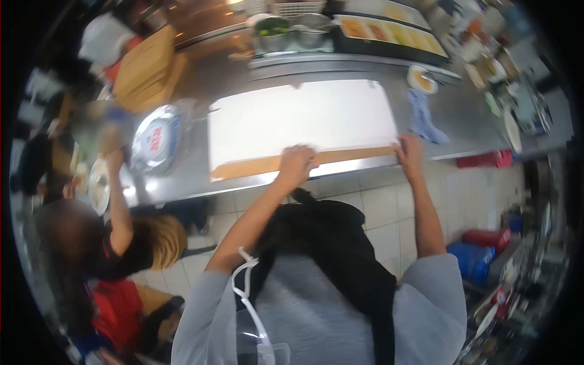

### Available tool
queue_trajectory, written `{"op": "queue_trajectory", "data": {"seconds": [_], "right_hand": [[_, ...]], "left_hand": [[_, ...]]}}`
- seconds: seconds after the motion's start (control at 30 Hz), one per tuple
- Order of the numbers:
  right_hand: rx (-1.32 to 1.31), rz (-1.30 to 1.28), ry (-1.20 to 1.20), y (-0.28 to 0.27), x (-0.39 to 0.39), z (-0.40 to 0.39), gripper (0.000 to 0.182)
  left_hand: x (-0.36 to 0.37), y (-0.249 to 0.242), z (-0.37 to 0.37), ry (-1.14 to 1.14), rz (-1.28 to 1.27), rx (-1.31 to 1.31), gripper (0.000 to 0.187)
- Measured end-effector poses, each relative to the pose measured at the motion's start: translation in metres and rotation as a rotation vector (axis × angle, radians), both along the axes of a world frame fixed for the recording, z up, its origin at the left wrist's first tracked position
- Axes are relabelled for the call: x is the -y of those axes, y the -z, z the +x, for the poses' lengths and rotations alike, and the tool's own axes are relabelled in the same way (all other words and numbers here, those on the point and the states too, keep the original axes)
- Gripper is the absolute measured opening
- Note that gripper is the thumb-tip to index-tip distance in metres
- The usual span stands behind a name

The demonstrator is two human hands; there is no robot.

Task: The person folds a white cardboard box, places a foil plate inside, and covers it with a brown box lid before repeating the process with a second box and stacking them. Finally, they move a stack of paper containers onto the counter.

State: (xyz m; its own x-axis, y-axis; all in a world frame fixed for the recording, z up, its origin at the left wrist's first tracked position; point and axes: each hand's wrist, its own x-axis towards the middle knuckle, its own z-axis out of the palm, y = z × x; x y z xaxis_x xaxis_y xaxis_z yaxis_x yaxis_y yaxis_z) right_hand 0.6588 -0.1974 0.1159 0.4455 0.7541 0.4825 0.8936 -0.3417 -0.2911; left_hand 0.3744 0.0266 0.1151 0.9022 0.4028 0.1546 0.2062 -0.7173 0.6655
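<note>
A large white cardboard sheet (304,118) lies flat on the steel counter, with a brown strip (359,153) running along its near edge. My left hand (296,165) is closed over this strip near its middle, fingers curled. At the near right corner of the sheet, my right hand (409,153) has its fingers closed on the edge; part of the grip is hidden. Small dark notches show on the sheet's far edge and sides.
A plastic-wrapped foil pack (156,139) and stacked brown boxes (146,67) stand left. Beyond are metal bowls (311,31) and topping trays (392,38). A blue cloth (424,118) and a small tub (421,79) lie right. A co-worker's arm (118,201) reaches in from the left.
</note>
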Motion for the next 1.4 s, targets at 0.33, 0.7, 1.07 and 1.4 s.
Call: {"op": "queue_trajectory", "data": {"seconds": [0.33,0.7,1.07,1.4], "right_hand": [[-0.361,0.035,-0.145,-0.094,-0.075,-0.125,0.028],[-0.288,-0.149,-0.498,-0.037,-0.142,-0.197,0.020],[-0.297,0.023,-0.517,-0.112,-0.141,-0.181,0.007],[-0.733,0.246,-0.858,-0.276,-0.182,-0.129,0.018]], "left_hand": [[0.008,-0.063,-0.131,-0.888,0.153,-0.008,0.040],[-0.025,-0.022,-0.155,-0.794,-0.038,0.099,0.035],[-0.059,-0.065,-0.196,-1.084,-0.169,0.906,0.054],[-0.145,-0.150,-0.108,-0.364,-0.544,0.582,0.059]]}}
